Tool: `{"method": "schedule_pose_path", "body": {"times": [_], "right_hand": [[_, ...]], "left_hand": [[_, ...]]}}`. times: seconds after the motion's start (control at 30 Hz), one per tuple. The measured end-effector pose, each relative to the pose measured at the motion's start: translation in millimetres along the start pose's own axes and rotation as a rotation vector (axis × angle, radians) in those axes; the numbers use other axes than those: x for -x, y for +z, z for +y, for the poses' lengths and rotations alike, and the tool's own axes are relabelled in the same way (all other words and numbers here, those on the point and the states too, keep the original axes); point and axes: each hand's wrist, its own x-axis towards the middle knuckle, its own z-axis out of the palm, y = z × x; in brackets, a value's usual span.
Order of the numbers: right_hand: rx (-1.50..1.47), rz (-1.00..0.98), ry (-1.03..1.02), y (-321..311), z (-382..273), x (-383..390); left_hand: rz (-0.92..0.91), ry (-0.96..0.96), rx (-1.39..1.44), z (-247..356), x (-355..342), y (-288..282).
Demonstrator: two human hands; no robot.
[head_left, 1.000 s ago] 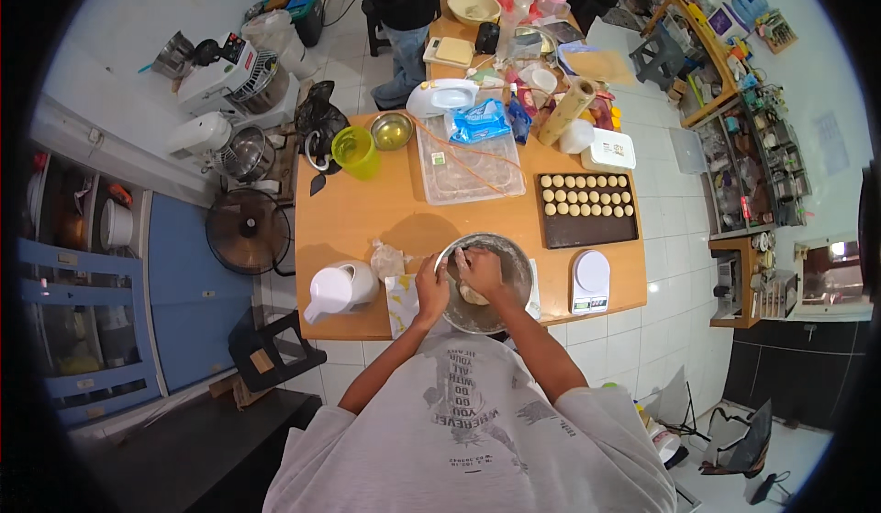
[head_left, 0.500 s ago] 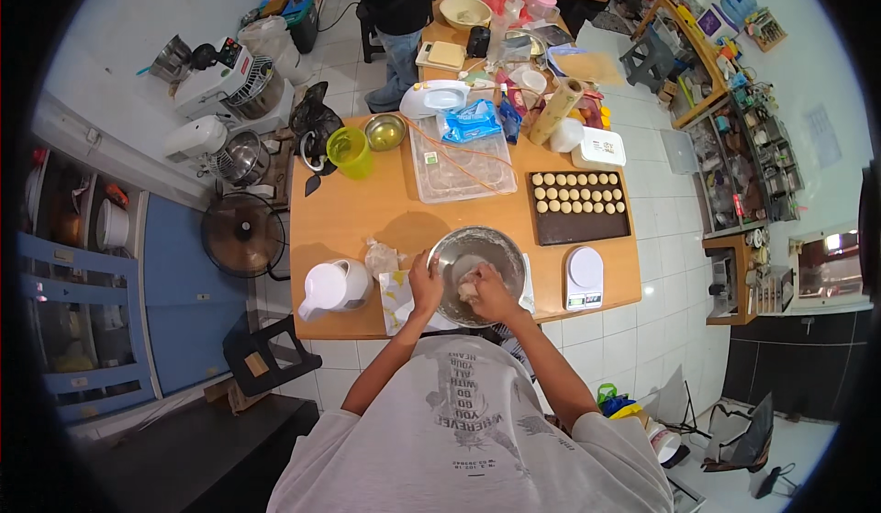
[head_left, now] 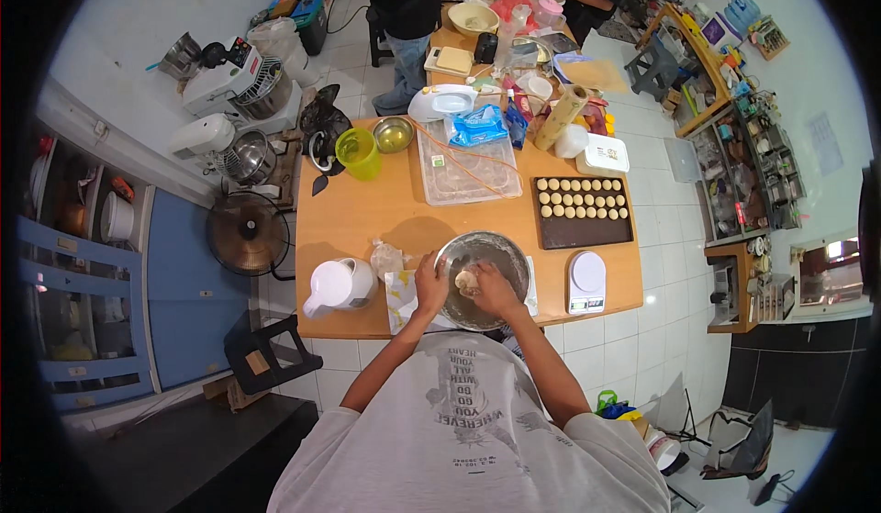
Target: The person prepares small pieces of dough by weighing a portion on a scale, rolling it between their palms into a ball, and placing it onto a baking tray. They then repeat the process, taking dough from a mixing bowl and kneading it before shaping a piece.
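A metal mixing bowl (head_left: 509, 254) with pale smears inside sits at the table's near edge, on a patterned white-and-yellow sheet (head_left: 401, 304). My left hand (head_left: 431, 285) grips its left rim. Inside the bowl, my right hand (head_left: 496, 290) is closed around a lump of pale dough (head_left: 467, 283), its fingers partly hiding the lump. To the right of the bowl, a white kitchen scale (head_left: 587, 279) stands on the table. Behind it, a dark baking tray (head_left: 585, 233) carries rows of small round dough balls (head_left: 576, 197).
A white electric kettle (head_left: 341, 285) and a clear plastic bag (head_left: 386, 258) are left of the bowl. Farther back stand a yellow-green jug (head_left: 358, 153), a clear plastic container (head_left: 463, 178) and a blue packet (head_left: 477, 125). Two people (head_left: 413, 17) work at the far end.
My right hand has lifted the dough slightly within the bowl, and more of the lump shows between my hands. My left hand stays at the rim. The whole view has shifted slightly.
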Motion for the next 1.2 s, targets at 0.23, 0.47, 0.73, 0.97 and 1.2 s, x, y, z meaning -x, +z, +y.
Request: {"method": "schedule_pose_path", "body": {"times": [0.23,0.47,0.73,0.97,1.2], "right_hand": [[0.015,0.222,-0.102,30,38,-20],[0.024,0.18,-0.12,-3,-4,-2],[0.104,0.289,-0.001,27,0,-11],[0.242,0.349,-0.063,39,0,-37],[0.195,0.361,-0.047,48,8,-57]], "left_hand": [[-0.011,-0.035,-0.009,13,-5,2],[0.04,-0.053,0.031,1,-2,4],[0.002,-0.066,0.011,17,-5,-1],[-0.058,-0.167,0.009,20,-7,-5],[-0.066,-0.178,0.031,24,-8,-6]]}}
